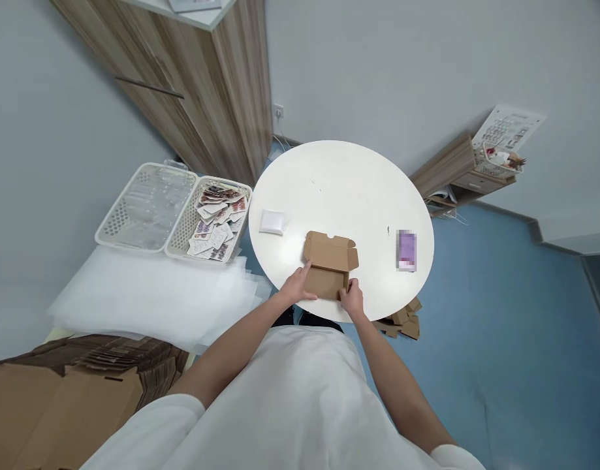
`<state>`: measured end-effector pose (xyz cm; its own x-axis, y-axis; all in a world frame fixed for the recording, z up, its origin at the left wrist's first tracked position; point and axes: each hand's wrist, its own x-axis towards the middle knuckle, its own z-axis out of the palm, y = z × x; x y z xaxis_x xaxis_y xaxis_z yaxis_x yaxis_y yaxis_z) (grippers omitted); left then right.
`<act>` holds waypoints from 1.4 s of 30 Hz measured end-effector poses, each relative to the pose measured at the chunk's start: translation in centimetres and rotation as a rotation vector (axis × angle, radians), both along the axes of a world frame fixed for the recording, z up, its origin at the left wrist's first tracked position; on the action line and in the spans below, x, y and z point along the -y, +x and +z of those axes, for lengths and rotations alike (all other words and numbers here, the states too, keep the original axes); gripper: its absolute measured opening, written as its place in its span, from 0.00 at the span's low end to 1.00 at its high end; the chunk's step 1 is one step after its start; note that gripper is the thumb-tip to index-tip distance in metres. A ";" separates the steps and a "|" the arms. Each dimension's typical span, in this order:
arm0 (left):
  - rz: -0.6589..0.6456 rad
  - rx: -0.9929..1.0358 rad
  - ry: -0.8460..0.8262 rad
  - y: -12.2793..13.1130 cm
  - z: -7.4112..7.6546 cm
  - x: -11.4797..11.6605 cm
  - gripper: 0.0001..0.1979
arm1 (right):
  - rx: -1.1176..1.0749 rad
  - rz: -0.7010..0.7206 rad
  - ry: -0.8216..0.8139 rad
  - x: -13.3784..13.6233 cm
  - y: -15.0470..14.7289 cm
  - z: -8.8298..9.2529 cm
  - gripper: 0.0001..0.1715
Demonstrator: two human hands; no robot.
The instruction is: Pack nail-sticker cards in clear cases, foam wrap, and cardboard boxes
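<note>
A small brown cardboard box (329,261) lies on the round white table (343,189) near its front edge, with its lid flap open toward the far side. My left hand (298,285) presses on the box's left side, fingers wrapped along its edge. At the box's right front corner my right hand (352,297) pinches the cardboard wall. Both hands grip the box.
A small white packet (272,222) lies left on the table and a purple item (406,250) right. Two white baskets (147,205), one with printed cards (217,222), stand left. Flat cardboard (74,385) is stacked lower left, scraps (402,321) on the blue floor.
</note>
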<state>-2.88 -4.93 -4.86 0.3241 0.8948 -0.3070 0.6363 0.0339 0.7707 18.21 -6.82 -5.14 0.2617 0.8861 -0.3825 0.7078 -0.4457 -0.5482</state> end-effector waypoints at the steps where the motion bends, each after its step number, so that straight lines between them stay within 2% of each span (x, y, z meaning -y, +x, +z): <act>1: 0.004 0.003 0.001 0.0 0.0 0.0 0.56 | 0.012 0.011 0.007 0.0 0.0 0.0 0.10; 3: 0.014 0.013 0.001 0.0 0.0 0.1 0.56 | 0.030 0.030 0.026 -0.1 0.0 0.1 0.13; 8: 0.024 0.012 -0.007 0.2 0.3 0.0 0.57 | -0.017 0.098 0.062 -0.5 0.4 0.7 0.29; 11: 0.036 -0.038 -0.020 0.7 0.7 -0.2 0.57 | -0.077 0.149 0.058 -0.7 1.2 1.1 0.33; 19: 0.017 -0.095 -0.012 3.0 1.6 -2.3 0.55 | -0.308 0.125 0.026 -1.8 4.0 0.6 0.32; 25: 0.108 -0.087 0.076 4.5 0.5 -3.4 0.56 | -0.378 0.066 0.044 -3.6 4.8 0.5 0.31; 31: 0.143 -0.100 0.128 5.4 -0.7 -3.4 0.46 | -0.435 0.079 0.131 -4.4 5.2 0.5 0.30; 42: 0.227 -0.116 0.006 5.8 0.2 -2.1 0.51 | -0.429 0.059 0.071 -4.1 6.0 0.0 0.35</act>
<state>2.95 -2.86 -4.68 0.0776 0.9425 -0.3251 0.6971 0.1818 0.6935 24.17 -2.76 -5.12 0.0406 0.9228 -0.3832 0.4329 -0.3619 -0.8256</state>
